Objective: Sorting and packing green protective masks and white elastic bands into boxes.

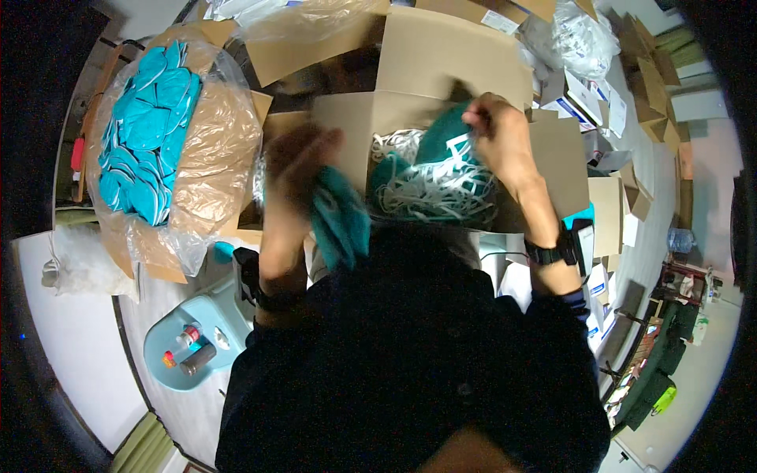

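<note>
My right hand (503, 134) is closed above an open cardboard box (449, 51), its fingertips pinched at the edge of a teal cup-shaped mask (443, 135). Beneath that mask, a tangle of white straps (438, 193) fills the box, with more teal fabric among it. My left hand (303, 162) is left of the box, smeared by motion, so its fingers cannot be made out. Against its palm side hangs another teal mask piece (341, 217), also blurred; whether the fingers grip it is unclear.
At the left, a plastic-lined carton (217, 134) holds stacked teal masks (150, 118). A light-blue bin (162, 366) with bottles stands at lower left. White boxes (572, 98) and a clear plastic bag (583, 39) are at the right. A white sack (87, 264) lies at far left.
</note>
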Tool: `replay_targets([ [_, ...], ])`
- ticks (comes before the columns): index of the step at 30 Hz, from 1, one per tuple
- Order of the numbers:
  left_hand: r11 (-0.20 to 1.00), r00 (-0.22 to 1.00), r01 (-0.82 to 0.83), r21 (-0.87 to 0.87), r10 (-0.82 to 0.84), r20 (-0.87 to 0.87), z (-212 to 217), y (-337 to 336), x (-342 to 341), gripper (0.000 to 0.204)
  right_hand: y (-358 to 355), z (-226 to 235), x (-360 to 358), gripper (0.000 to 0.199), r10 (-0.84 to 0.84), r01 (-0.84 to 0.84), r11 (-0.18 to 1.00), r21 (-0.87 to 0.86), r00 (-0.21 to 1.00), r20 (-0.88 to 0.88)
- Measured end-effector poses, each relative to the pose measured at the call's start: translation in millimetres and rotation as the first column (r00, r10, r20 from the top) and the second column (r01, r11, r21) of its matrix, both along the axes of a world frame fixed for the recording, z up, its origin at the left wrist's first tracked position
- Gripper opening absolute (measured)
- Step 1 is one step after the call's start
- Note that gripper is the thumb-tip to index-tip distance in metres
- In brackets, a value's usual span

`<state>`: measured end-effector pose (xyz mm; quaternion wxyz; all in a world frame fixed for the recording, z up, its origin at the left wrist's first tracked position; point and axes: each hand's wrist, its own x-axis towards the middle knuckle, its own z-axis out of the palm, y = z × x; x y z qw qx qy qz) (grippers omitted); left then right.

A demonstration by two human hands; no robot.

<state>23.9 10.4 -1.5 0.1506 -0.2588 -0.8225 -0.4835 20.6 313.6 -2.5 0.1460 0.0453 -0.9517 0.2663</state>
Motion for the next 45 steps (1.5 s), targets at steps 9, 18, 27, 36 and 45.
replay_targets([
  [9,0.773,0.617,-0.074,0.630,-0.461,0.638,27,92,26,0.038,-37,7,42,0.010,-0.187,-0.011,0.739,-0.674,0.957,-0.220],
  [18,0.876,0.614,-0.007,0.483,-0.378,0.693,19,100,39,0.012,-20,10,42,0.004,0.073,-0.174,0.956,-0.236,0.920,-0.385],
  [27,0.957,0.710,-0.027,0.290,-0.185,0.679,19,73,30,0.053,-3,38,45,0.016,0.021,-0.061,0.963,-0.262,0.988,-0.151],
  [36,0.884,0.691,-0.026,0.466,-0.321,0.648,-14,83,27,0.070,-74,39,61,0.024,0.154,-0.153,0.804,-0.574,0.987,-0.047],
  [45,0.975,0.852,0.023,0.219,-0.134,0.506,14,89,36,0.049,-67,27,64,0.007,0.243,0.006,0.541,-0.841,0.956,0.163],
])
